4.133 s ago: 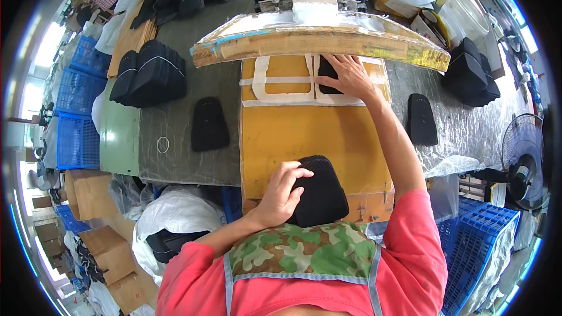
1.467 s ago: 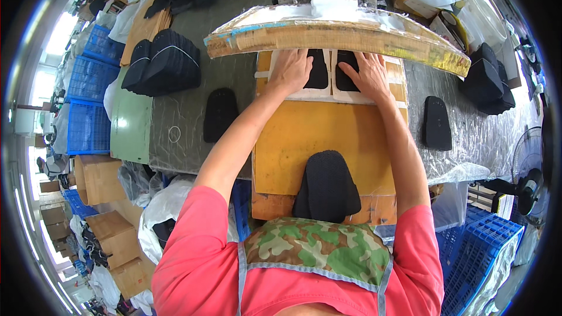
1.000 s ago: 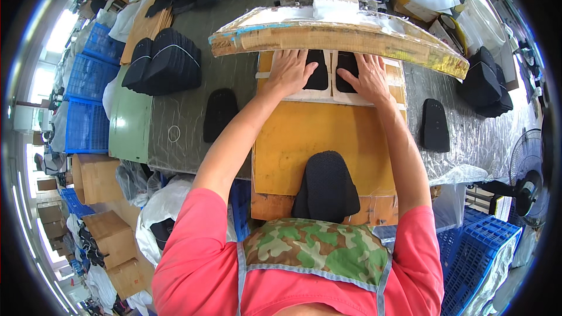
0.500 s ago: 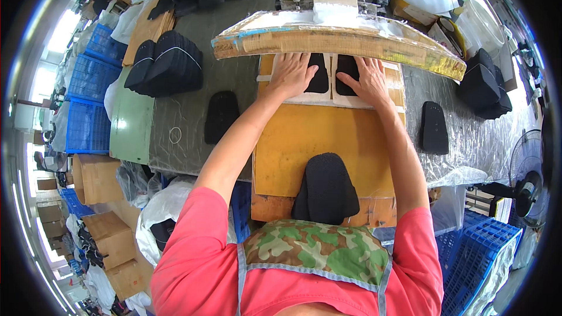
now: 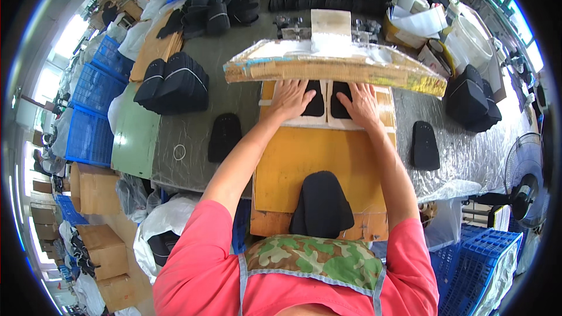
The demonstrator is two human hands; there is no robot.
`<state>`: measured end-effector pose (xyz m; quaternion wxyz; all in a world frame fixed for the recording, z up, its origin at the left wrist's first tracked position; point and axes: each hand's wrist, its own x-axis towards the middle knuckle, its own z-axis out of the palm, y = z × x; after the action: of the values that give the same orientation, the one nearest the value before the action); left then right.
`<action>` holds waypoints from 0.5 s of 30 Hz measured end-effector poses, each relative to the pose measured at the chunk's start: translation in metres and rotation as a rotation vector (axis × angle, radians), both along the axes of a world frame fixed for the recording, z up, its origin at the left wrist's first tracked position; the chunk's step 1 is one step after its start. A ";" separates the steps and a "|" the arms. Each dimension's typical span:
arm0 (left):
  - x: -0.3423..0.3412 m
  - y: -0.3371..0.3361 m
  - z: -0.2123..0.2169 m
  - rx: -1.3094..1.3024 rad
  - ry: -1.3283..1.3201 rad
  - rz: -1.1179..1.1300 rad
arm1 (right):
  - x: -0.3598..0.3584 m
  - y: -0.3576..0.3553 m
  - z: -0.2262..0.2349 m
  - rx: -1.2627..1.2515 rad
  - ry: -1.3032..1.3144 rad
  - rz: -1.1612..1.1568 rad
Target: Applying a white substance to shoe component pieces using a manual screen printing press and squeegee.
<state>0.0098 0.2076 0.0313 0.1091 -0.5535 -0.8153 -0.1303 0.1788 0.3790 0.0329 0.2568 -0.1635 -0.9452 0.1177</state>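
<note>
My left hand lies flat with its fingers stretched, along the outer side of a black insole-shaped piece. Mirroring it, my right hand rests flat, thumb out over a second black insole-shaped piece. Both pieces sit in a pale template on a yellow board. Above my fingertips stands a raised wooden frame, tilted up, which hides the far ends of the pieces. Close to my apron, a small stack of black insole pieces lies on the board's near edge.
Single black pieces lie left and right of the board. Banded black stacks stand at the left, others at the right. Tubs fill the far right. A fan and blue crates stand right.
The whole view has shifted, so the table sits lower in the picture and more of the far stacks shows. Both hands stay flat at the template beneath the raised frame.
</note>
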 end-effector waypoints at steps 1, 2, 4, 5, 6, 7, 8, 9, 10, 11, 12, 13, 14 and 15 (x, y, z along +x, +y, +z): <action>0.002 0.000 0.002 -0.035 -0.042 0.004 | 0.002 0.000 0.000 -0.015 -0.032 -0.004; 0.004 0.002 0.004 -0.103 -0.095 0.015 | 0.003 0.002 -0.003 -0.026 -0.040 -0.017; 0.004 0.003 0.003 -0.073 -0.022 0.015 | 0.004 0.003 -0.003 -0.059 -0.064 -0.022; 0.003 0.000 0.000 -0.002 0.033 0.003 | 0.003 0.001 -0.001 -0.071 -0.057 -0.010; 0.000 -0.003 -0.002 0.091 0.080 -0.022 | 0.000 -0.001 0.001 -0.072 -0.053 -0.001; 0.001 -0.001 -0.001 0.104 0.086 -0.024 | 0.001 -0.001 0.001 -0.076 -0.057 -0.003; 0.001 -0.001 0.001 0.132 0.008 -0.039 | 0.002 0.000 0.001 -0.097 -0.086 -0.014; 0.002 -0.001 0.002 0.159 -0.071 -0.055 | 0.002 0.000 0.001 -0.086 -0.080 -0.016; 0.003 -0.002 0.004 0.257 -0.097 -0.078 | 0.002 0.000 0.002 -0.094 -0.086 -0.017; 0.003 -0.003 0.006 0.267 -0.090 -0.082 | 0.002 0.000 0.002 -0.102 -0.093 -0.019; 0.003 -0.005 0.007 0.267 -0.111 -0.055 | 0.003 0.000 0.002 -0.101 -0.077 -0.013; 0.003 -0.007 0.009 0.266 -0.130 -0.024 | 0.003 0.000 0.002 -0.093 -0.071 -0.011; 0.005 -0.007 0.010 0.313 -0.109 -0.032 | 0.003 -0.001 0.001 -0.074 -0.057 -0.011; 0.004 -0.006 0.011 0.319 -0.105 -0.031 | 0.003 -0.001 0.000 -0.057 -0.045 -0.013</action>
<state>0.0142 0.2015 0.0421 0.1508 -0.5341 -0.7802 -0.2885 0.1822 0.3784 0.0334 0.2312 -0.1793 -0.9460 0.1394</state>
